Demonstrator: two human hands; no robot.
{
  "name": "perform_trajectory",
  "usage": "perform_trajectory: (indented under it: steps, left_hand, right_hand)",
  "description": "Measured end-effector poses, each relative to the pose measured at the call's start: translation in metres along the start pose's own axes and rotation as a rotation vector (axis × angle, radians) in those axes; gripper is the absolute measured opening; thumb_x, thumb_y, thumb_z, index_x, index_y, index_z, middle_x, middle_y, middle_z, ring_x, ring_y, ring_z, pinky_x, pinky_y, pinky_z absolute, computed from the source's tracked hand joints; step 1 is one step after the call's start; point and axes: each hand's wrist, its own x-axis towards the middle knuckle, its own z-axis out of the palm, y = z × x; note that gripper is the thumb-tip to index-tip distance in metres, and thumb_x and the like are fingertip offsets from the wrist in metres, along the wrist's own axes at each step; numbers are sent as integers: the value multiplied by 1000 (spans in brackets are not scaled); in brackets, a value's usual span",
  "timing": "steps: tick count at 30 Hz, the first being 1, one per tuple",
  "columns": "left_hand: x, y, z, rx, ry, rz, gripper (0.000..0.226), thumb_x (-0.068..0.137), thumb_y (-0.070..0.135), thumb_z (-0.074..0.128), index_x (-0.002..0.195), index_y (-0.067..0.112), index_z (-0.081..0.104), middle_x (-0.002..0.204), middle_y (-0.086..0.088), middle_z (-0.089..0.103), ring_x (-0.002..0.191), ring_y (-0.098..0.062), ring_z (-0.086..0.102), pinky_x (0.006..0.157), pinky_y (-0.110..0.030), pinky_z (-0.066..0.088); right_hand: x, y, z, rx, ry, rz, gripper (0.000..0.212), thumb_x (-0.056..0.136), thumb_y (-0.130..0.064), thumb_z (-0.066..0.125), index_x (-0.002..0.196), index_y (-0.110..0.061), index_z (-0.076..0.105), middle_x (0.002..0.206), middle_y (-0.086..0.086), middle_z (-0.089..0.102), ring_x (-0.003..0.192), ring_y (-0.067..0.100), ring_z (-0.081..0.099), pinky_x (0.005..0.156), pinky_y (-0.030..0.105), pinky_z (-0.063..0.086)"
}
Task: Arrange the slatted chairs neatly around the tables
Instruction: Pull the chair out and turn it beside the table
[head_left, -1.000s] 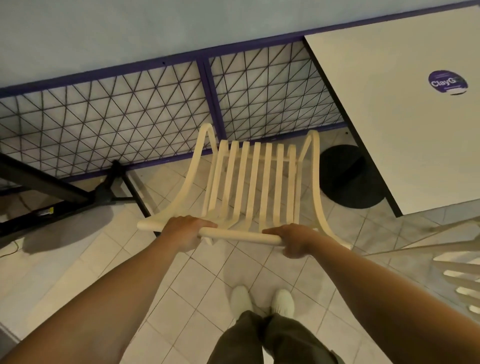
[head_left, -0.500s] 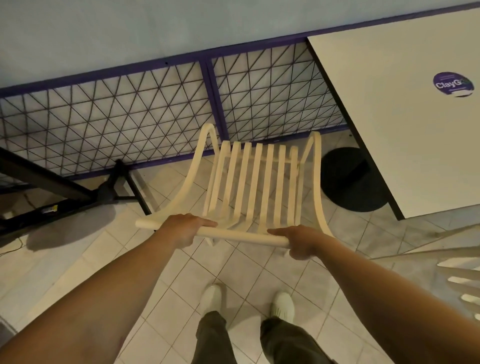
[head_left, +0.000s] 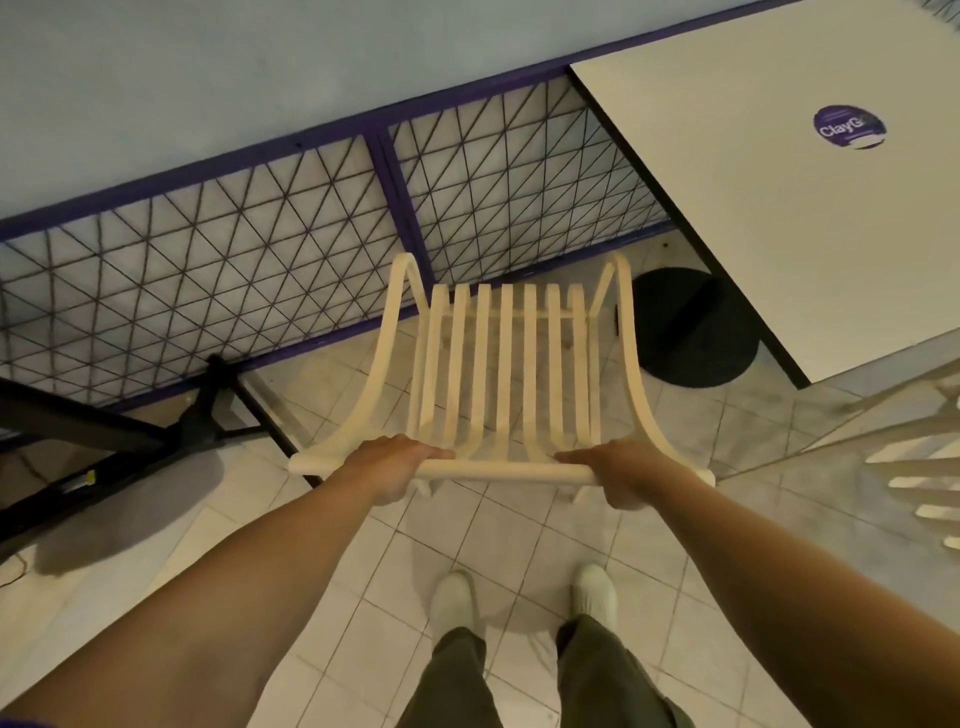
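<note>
Head view: cream slatted wooden chair (head_left: 511, 374) on tiled floor (head_left: 322, 561), left of white square surface (head_left: 769, 197), facing purple wire-mesh fence (head_left: 260, 260). Left hand (head_left: 387, 465) and right hand (head_left: 626, 475) clamped apart on its top rail.

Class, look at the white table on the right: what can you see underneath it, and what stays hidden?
Under the white table a round black base rests on the tiled floor, beside the slatted chair. The tabletop covers the column and the rest of the base.
</note>
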Motion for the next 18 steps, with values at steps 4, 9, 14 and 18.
perform_trajectory:
  steps: [4, 9, 14, 18]
  left_hand:
    - [2, -18, -11, 92, -25, 19, 83, 94, -3, 53, 147, 58, 32, 114, 1, 52, 85, -21, 54, 70, -32, 45]
    - [9, -30, -25, 170, -46, 100, 87, 93, -7, 49, 146, 60, 34, 123, -2, 56, 96, -24, 60, 74, -37, 48]
    - [18, -37, -38, 216, -32, 180, 77, 95, -3, 47, 142, 58, 43, 120, -1, 56, 98, -25, 59, 82, -40, 50]
    - [23, -41, -44, 264, -34, 223, 78, 95, -4, 48, 141, 59, 43, 111, 3, 52, 92, -22, 55, 78, -38, 49]
  right_hand:
    - [-4, -21, 13, 53, -6, 23, 79, 91, -7, 59, 150, -48, 26, 124, 0, 56, 98, 16, 58, 90, 32, 50]
    - [-8, -34, 27, 152, 1, 52, 76, 92, -7, 58, 150, -46, 28, 128, -2, 56, 104, 16, 56, 95, 33, 48]
    - [-14, -50, 36, 203, 45, 119, 75, 93, -8, 57, 151, -44, 28, 127, -1, 56, 89, 11, 46, 89, 30, 45]
    - [-15, -60, 46, 238, 55, 160, 76, 92, -7, 59, 151, -43, 28, 129, -1, 56, 94, 13, 48, 94, 33, 46]
